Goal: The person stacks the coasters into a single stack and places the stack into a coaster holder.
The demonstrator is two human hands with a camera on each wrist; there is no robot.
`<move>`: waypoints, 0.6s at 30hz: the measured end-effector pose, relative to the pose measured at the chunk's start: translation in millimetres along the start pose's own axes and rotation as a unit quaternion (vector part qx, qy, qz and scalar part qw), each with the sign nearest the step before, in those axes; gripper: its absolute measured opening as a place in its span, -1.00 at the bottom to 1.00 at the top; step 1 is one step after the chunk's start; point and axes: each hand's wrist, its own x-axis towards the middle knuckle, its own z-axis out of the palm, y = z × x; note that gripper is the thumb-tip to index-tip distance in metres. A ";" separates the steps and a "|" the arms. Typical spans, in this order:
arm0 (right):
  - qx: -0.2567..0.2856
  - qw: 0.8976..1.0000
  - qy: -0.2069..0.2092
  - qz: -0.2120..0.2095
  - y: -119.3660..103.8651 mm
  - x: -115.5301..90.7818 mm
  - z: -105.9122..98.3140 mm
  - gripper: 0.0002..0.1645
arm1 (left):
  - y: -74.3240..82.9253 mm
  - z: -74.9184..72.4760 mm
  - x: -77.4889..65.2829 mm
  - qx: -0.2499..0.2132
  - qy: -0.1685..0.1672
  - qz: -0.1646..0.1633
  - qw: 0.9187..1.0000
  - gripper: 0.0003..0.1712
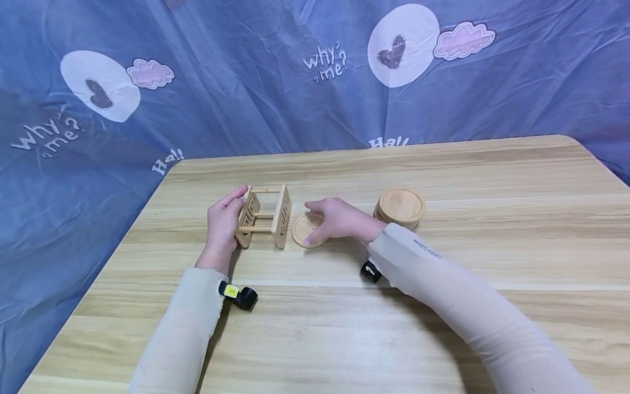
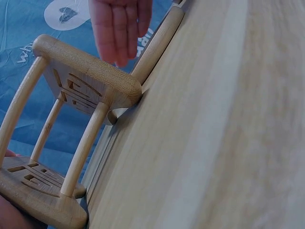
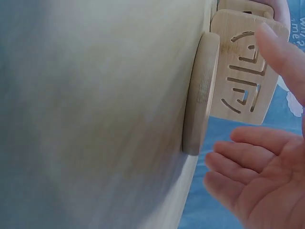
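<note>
Found left hand (image 1: 222, 224) grasping the rack (image 1: 283, 216) at its left end panel (image 2: 57, 210). Found right hand (image 1: 339, 219) just to the right of the rack, released, with thumb and fingers spread apart over 1 loose coaster (image 1: 303, 227) and gripping nothing. Unable to confirm contact between fingertips and coaster. Located that coaster flat on the tabletop (image 1: 315, 328), just beside the rack's right end panel (image 3: 233, 59). Examined the rack: 2 cutout panels standing on edge, joined by dowels (image 2: 86, 148), with 3 of these visible; no coaster seen between the panels. Located the stack of coasters (image 1: 401, 205) farther to the right of the rack and well apart from it; unable to count. Noted printed blue cloth (image 1: 270, 82) behind the rack, past the tabletop's far edge. Judged to be at an early stage: rack held in place, 1 coaster lying apart from the stack. Judged left over: remaining coasters, piled and held by neither hand.
</note>
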 end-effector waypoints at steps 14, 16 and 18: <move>-0.093 0.995 -0.033 -0.012 -6.7 8.6 9.8 0.20 | 0.9 -0.3 -1.6 0.006 0.004 -0.004 1.000 -0.60; -0.101 0.994 -0.031 -0.014 -7.1 9.5 10.3 0.17 | 1.1 0.2 -1.8 0.005 0.004 -0.003 1.000 -0.60; -0.111 0.993 -0.025 -0.019 -7.2 10.5 10.7 0.10 | 1.0 0.4 -1.5 0.003 0.003 -0.002 1.000 -0.60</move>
